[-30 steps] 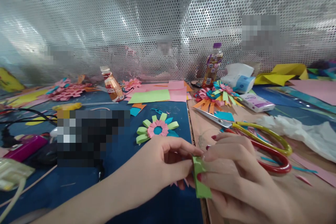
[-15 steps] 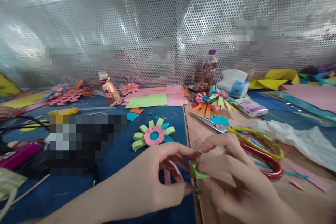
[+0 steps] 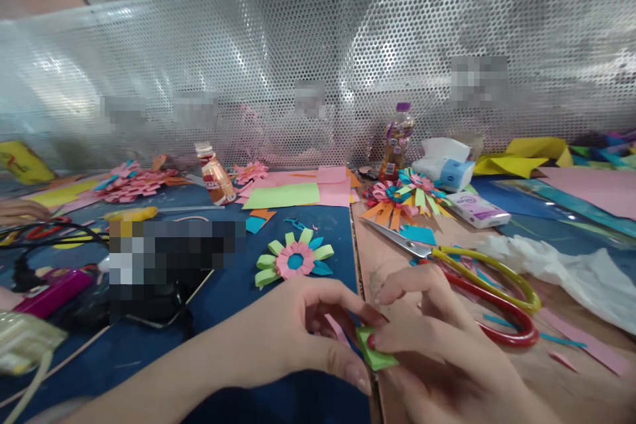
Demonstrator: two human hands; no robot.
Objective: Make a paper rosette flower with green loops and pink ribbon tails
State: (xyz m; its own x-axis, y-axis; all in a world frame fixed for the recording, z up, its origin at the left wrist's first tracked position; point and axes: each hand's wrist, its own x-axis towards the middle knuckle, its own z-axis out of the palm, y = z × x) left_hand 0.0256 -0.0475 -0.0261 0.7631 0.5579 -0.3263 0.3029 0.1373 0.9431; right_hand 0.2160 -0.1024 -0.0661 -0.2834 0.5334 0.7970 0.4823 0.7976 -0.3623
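Observation:
Both of my hands meet low in the middle of the view over a small green paper piece (image 3: 373, 352). My left hand (image 3: 303, 334) pinches its left end with thumb and fingers. My right hand (image 3: 430, 338) presses its thumb and forefinger on the right end. A pink paper strip (image 3: 338, 330) lies under my left fingers. Just beyond my hands a paper flower (image 3: 294, 259) with green and blue loops and a pink centre lies on the blue mat (image 3: 238, 318).
Scissors (image 3: 472, 275) with yellow and red handles lie right of my hands. More paper flowers (image 3: 405, 193), sheets of coloured paper (image 3: 298, 193), two bottles (image 3: 214, 174), tissue packs (image 3: 450, 169) and a white plastic bag (image 3: 566, 262) stand farther back. A perforated metal screen (image 3: 318, 66) closes the back.
The green piece went from hanging upright between my fingers to lying folded and flatter. My hands dropped slightly, and the view tilted up.

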